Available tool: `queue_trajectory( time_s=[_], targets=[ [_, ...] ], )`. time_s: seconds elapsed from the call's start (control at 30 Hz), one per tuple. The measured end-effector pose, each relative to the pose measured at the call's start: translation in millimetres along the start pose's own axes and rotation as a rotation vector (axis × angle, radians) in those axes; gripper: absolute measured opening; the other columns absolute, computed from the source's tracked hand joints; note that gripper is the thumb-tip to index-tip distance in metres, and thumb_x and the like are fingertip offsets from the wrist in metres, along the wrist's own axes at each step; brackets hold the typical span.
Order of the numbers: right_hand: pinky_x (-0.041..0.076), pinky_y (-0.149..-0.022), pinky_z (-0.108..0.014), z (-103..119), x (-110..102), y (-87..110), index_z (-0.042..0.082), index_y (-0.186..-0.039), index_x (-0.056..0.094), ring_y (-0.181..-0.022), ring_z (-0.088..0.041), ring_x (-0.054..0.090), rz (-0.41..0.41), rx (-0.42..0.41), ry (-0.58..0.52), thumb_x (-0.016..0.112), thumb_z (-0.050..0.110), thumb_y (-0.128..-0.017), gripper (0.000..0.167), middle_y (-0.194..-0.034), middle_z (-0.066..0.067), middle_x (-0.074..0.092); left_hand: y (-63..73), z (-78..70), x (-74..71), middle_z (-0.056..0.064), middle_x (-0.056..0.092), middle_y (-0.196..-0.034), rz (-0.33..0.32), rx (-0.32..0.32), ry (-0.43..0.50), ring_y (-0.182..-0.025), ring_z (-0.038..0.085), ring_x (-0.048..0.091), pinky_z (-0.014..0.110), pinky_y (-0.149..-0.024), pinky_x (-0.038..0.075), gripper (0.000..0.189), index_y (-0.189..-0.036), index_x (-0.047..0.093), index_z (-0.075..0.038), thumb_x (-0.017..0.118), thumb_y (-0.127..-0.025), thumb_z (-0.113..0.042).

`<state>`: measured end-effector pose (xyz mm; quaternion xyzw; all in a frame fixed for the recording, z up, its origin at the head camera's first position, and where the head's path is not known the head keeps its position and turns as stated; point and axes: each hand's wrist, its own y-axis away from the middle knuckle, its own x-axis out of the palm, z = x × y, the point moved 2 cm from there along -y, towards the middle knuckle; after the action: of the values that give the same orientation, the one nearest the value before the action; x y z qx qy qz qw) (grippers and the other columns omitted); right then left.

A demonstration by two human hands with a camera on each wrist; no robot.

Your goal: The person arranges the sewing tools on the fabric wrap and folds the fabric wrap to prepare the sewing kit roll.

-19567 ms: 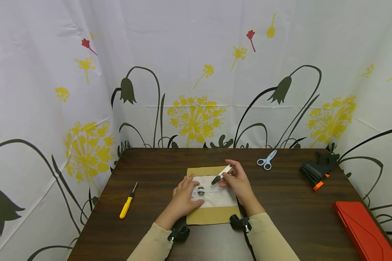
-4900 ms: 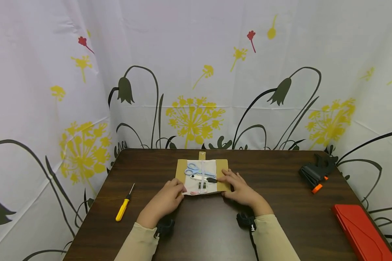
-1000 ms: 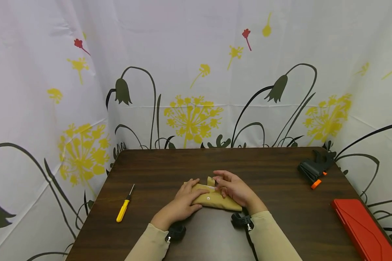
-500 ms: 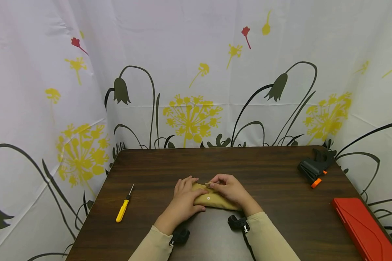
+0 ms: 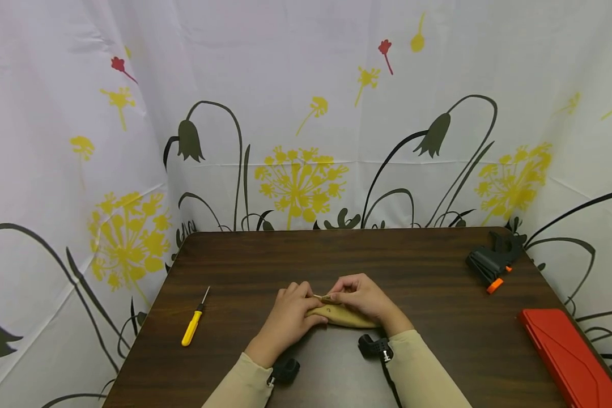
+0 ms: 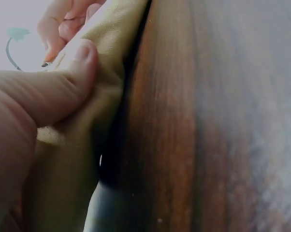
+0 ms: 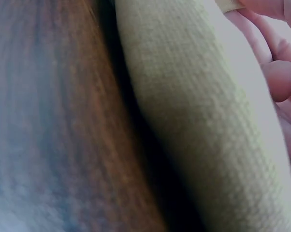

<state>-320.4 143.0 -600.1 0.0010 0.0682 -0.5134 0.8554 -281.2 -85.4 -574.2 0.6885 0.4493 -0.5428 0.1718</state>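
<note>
A tan fabric sewing pouch lies folded into a thick roll at the middle of the table, its contents out of sight. My left hand grips the pouch's left end, thumb pressing on the front face; in the left wrist view the thumb lies across the cloth. With thumb and forefinger my right hand pinches the pouch's short strap, bent forward over the top. Only a corner of the strap shows in the right wrist view, beside the curled fingers.
On the left lies a yellow-handled screwdriver. A black tool with orange tips sits at the back right, and a red case lies along the right edge of the dark wooden table. A flowered curtain hangs behind.
Earlier the pouch lay unfolded, with scissors and small tools later held under its band. It has since been folded; my right hand has taken the upright strap and bent it down towards the snap.
</note>
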Motion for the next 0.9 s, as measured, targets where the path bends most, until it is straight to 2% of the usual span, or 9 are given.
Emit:
queue_trajectory(
  time_s=[0.07, 0.13, 0.37, 0.53, 0.77, 0.9],
  targets=[
    [0.051, -0.066, -0.022, 0.2, -0.4, -0.2, 0.001, -0.102, 0.083, -0.076, -0.009, 0.062, 0.005, -0.016, 0.011, 0.08, 0.02, -0.1, 0.019, -0.099, -0.008, 0.079, -0.2, 0.4, -0.4, -0.011, 0.052, -0.098, -0.012, 0.004, -0.009, -0.087, 0.01, 0.039, 0.035, -0.084, 0.032, 0.026, -0.108, 0.086, -0.03, 0.083, -0.091, -0.049],
    [0.052, -0.068, -0.022, 0.4, -0.7, -0.6, 0.003, -0.101, 0.083, -0.079, -0.01, 0.064, 0.008, -0.036, 0.02, 0.08, 0.02, -0.1, 0.017, -0.101, -0.009, 0.079, -0.2, 1.1, -0.8, -0.012, 0.052, -0.097, -0.023, -0.001, -0.009, -0.086, 0.009, 0.039, 0.034, -0.082, 0.032, 0.025, -0.108, 0.086, -0.032, 0.082, -0.091, -0.05],
    [0.051, -0.069, -0.023, 0.5, -1.3, -1.3, 0.013, -0.096, 0.086, -0.081, -0.012, 0.061, 0.021, -0.102, 0.088, 0.083, 0.018, -0.097, 0.006, -0.092, -0.003, 0.07, -0.1, 4.6, -1.2, -0.013, 0.052, -0.092, -0.049, -0.035, 0.016, -0.083, 0.008, 0.039, 0.032, -0.077, 0.03, 0.018, -0.102, 0.086, -0.036, 0.082, -0.093, -0.051],
    [0.051, -0.072, -0.022, 3.3, 0.5, -1.5, 0.007, -0.095, 0.085, -0.084, -0.012, 0.061, 0.03, -0.12, 0.094, 0.083, 0.012, -0.096, 0.006, -0.092, -0.002, 0.068, -0.6, 4.9, -0.7, -0.012, 0.052, -0.091, -0.063, -0.051, 0.034, -0.082, 0.008, 0.039, 0.033, -0.077, 0.029, 0.017, -0.101, 0.086, -0.036, 0.081, -0.093, -0.05],
    [0.053, -0.085, -0.025, 5.1, 2.4, -1.5, -0.006, -0.094, 0.08, -0.091, -0.013, 0.064, 0.06, -0.12, 0.061, 0.082, 0.007, -0.095, 0.014, -0.095, -0.004, 0.067, -1.4, 5.2, -0.6, -0.012, 0.053, -0.091, -0.063, -0.077, 0.058, -0.082, 0.009, 0.038, 0.033, -0.077, 0.029, 0.017, -0.1, 0.086, -0.036, 0.082, -0.092, -0.05],
    [0.05, -0.083, -0.026, 5.2, 1.9, -0.5, -0.005, -0.094, 0.081, -0.088, -0.012, 0.06, 0.086, -0.114, 0.088, 0.083, 0.009, -0.095, 0.014, -0.094, -0.003, 0.065, -1.6, 5.0, -0.5, -0.011, 0.052, -0.091, -0.054, -0.086, 0.069, -0.083, 0.01, 0.039, 0.033, -0.077, 0.028, 0.018, -0.102, 0.086, -0.035, 0.082, -0.092, -0.05]
  ],
)
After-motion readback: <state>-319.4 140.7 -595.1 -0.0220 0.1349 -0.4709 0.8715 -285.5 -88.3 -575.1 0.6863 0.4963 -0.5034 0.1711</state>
